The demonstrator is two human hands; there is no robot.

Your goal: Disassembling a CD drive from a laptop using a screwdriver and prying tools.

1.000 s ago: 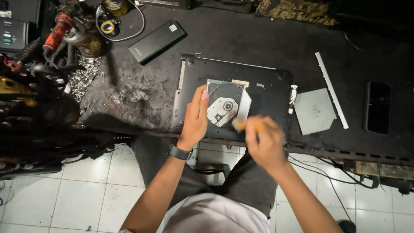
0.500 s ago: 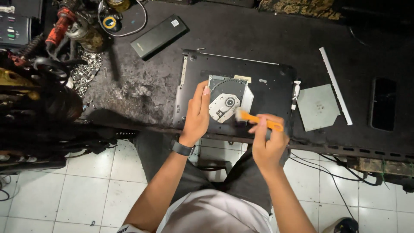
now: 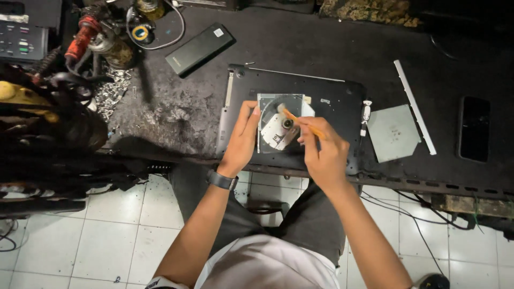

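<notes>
Bench: we see a dark, scuffed worktop (image 3: 300, 48) with pale floor tiles below it and our own knees tucked under its edge.
Laptop: we find a black laptop base (image 3: 332, 99) lying underside up near the front edge of the bench.
Drive: we see a thin optical disc drive (image 3: 276, 134) resting on top of the laptop base, its silvery top face up, between our two hands.
Left hand: our left hand (image 3: 241, 140) lies flat with fingers stretched out, pressing on the drive's left edge and the laptop beside it; a dark wristwatch (image 3: 221, 180) sits on that wrist.
Right hand: our right hand (image 3: 323, 152) has its fingers closed around an orange-handled brush (image 3: 300, 122).
Brush: we see its pale tip touching the drive's upper part, the handle slanting down to the right into the hand.
Right of laptop: we note a grey metal plate (image 3: 393, 132), a long pale strip (image 3: 415, 107) and a dark phone (image 3: 474, 128), the phone well apart from the hands.
Left of laptop: we see a black rectangular pack (image 3: 199, 49), a heap of small screws (image 3: 110, 93) and tangled tools at the far left.
</notes>
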